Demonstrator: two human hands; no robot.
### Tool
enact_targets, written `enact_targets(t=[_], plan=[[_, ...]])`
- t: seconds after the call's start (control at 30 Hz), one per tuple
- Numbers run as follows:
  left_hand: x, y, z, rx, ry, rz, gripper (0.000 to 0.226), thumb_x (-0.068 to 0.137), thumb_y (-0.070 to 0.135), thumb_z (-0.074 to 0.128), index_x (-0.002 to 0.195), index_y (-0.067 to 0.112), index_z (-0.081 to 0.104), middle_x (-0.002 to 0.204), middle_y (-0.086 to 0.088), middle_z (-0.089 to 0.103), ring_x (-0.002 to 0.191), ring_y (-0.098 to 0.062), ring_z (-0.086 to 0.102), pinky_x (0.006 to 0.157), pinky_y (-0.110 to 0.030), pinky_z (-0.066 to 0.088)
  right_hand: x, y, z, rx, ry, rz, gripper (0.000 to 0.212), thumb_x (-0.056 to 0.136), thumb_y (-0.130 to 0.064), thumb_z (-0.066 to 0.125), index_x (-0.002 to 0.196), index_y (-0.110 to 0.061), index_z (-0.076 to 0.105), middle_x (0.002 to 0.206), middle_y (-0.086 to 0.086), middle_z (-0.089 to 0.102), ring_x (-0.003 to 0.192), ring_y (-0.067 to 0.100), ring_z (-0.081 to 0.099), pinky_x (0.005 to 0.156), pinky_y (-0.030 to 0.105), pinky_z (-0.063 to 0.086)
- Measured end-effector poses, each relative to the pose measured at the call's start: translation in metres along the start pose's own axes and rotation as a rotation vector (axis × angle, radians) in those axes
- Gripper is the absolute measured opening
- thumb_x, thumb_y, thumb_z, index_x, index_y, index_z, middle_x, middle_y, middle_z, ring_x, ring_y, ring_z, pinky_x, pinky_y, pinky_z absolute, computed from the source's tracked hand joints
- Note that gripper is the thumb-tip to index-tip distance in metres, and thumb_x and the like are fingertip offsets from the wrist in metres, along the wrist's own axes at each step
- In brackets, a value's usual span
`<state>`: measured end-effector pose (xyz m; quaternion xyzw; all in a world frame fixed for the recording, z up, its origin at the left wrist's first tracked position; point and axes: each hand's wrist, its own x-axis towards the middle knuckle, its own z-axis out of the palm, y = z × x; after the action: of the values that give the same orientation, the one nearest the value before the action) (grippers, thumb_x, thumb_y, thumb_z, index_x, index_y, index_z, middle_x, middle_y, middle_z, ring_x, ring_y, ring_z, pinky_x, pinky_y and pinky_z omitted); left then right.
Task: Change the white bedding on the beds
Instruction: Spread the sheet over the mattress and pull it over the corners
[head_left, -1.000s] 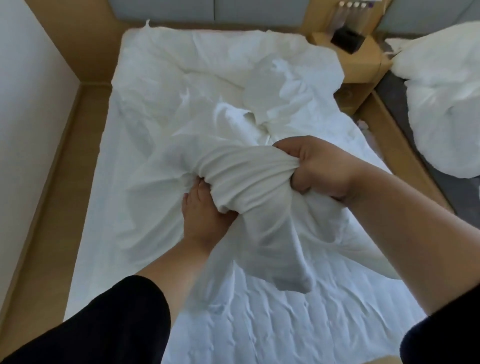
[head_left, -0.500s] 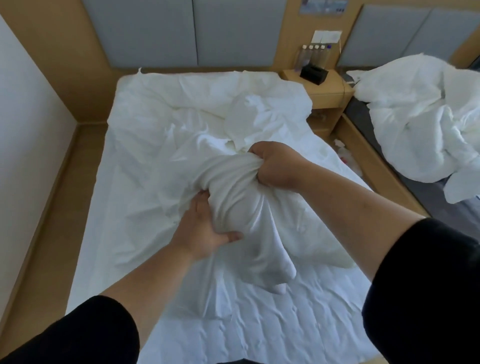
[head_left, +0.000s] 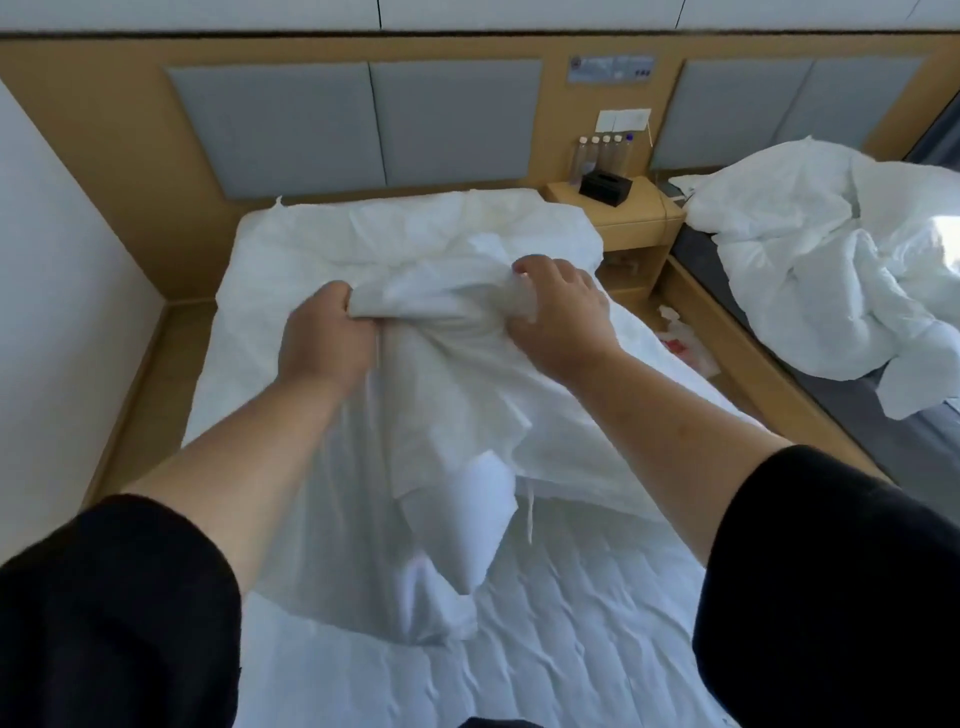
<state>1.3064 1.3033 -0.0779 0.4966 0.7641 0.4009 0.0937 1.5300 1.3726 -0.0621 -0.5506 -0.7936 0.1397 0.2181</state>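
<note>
Gripping crumpled, perhaps cotton white sheet (head_left: 447, 364): left hand (head_left: 322, 343), right hand (head_left: 558, 322).

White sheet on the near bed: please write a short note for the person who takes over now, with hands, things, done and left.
Left hand: grips the bunched sheet.
Right hand: grips the same bunch from the other side.
Sheet: gathered and lifted over the middle of the near bed; its far part lies crumpled toward the headboard.
Done: near end of the mattress is bare.
Left: pull the sheet fully off, put on fresh bedding. The far bed carries a crumpled duvet, not yet made.
</note>
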Motion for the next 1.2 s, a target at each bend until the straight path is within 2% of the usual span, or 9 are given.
enact_targets(t=[0.13,0.23,0.37,0.47,0.6,0.77,0.9,1.03,1.2], plan=[[0.038,0.056,-0.032,0.204,0.046,0.13,0.01,0.08,0.009,0.052,0.081,0.0,0.055,0.074,-0.011,0.055,0.074,-0.03,0.047,0.058,-0.035,0.034,-0.084,0.016,0.038,0.259,0.308,-0.191,0.04,0.091,-0.036,0.057,0.124,-0.014,0.057,0.13,0.004,0.058,0.124,0.024,0.049,0.108,0.039,0.037],[0.048,0.081,-0.045,0.327,-0.006,0.148,0.015,0.08,0.011,0.057,0.071,0.008,0.046,0.07,-0.008,0.05,0.074,-0.033,0.048,0.058,-0.035,0.032,-0.152,0.028,0.069,0.372,0.249,-0.35,0.041,0.092,-0.048,0.06,0.123,-0.022,0.053,0.129,-0.001,0.058,0.123,0.019,0.052,0.103,0.035,0.04],[0.052,0.1,-0.054,0.387,-0.065,0.127,0.015,0.082,0.017,0.064,0.077,0.009,0.052,0.076,-0.006,0.053,0.078,-0.033,0.052,0.061,-0.033,0.034,-0.177,0.015,0.068,0.944,-0.16,0.32,0.051,0.079,-0.062,0.07,0.12,-0.053,0.041,0.127,-0.031,0.045,0.117,-0.004,0.052,0.091,0.009,0.041],[0.049,0.111,-0.053,0.41,-0.153,0.124,0.019,0.083,0.024,0.069,0.078,0.012,0.055,0.079,-0.007,0.057,0.076,-0.03,0.052,0.059,-0.032,0.034,-0.155,0.001,0.071,1.604,-0.524,0.774,0.072,0.071,-0.068,0.067,0.134,-0.036,0.054,0.129,-0.004,0.066,0.115,0.023,0.067,0.102,0.045,0.051],[0.041,0.108,-0.052,0.479,-0.29,0.175,0.016,0.084,0.028,0.07,0.089,0.016,0.06,0.089,-0.003,0.062,0.081,-0.024,0.055,0.059,-0.028,0.036,-0.122,-0.011,0.055,1.965,-0.42,0.803,0.083,0.075,-0.077,0.047,0.129,-0.017,0.066,0.126,0.013,0.07,0.119,0.035,0.065,0.112,0.058,0.039],[0.017,0.067,-0.041,0.373,-0.455,0.13,0.025,0.087,0.035,0.068,0.104,0.02,0.058,0.1,0.001,0.062,0.09,-0.019,0.058,0.071,-0.03,0.046,-0.079,-0.032,0.053,1.82,-0.294,0.742,0.077,0.071,-0.065,0.072,0.126,-0.011,0.067,0.12,0.015,0.072,0.111,0.035,0.069,0.105,0.055,0.047],[-0.003,0.028,-0.044,0.179,-0.474,0.033,0.033,0.09,0.047,0.066,0.1,0.022,0.047,0.098,0.003,0.054,0.089,-0.019,0.056,0.071,-0.032,0.045,-0.047,-0.06,0.066,1.435,-0.146,0.942,0.069,0.063,-0.036,0.09,0.123,-0.023,0.06,0.104,0.007,0.075,0.085,0.031,0.075,0.068,0.05,0.061],[-0.05,-0.045,-0.043,0.258,-0.051,0.187,0.068,0.085,0.042,0.073,0.138,0.01,0.044,0.137,-0.01,0.046,0.127,-0.028,0.041,0.106,-0.04,0.037,-0.013,-0.085,0.06,1.397,-0.013,0.853,0.041,0.08,-0.019,0.076,0.119,-0.019,0.063,0.107,0.014,0.072,0.083,0.034,0.073,0.058,0.051,0.06],[-0.135,-0.122,0.0,0.224,0.221,0.295,0.031,0.086,0.038,0.065,0.093,0.01,0.054,0.088,-0.007,0.054,0.08,-0.028,0.053,0.069,-0.047,0.051,0.019,-0.13,0.032,1.468,-0.008,0.837,0.015,0.088,-0.017,0.07,0.103,-0.014,0.069,0.095,0.01,0.073,0.083,0.032,0.071,0.079,0.055,0.06]])
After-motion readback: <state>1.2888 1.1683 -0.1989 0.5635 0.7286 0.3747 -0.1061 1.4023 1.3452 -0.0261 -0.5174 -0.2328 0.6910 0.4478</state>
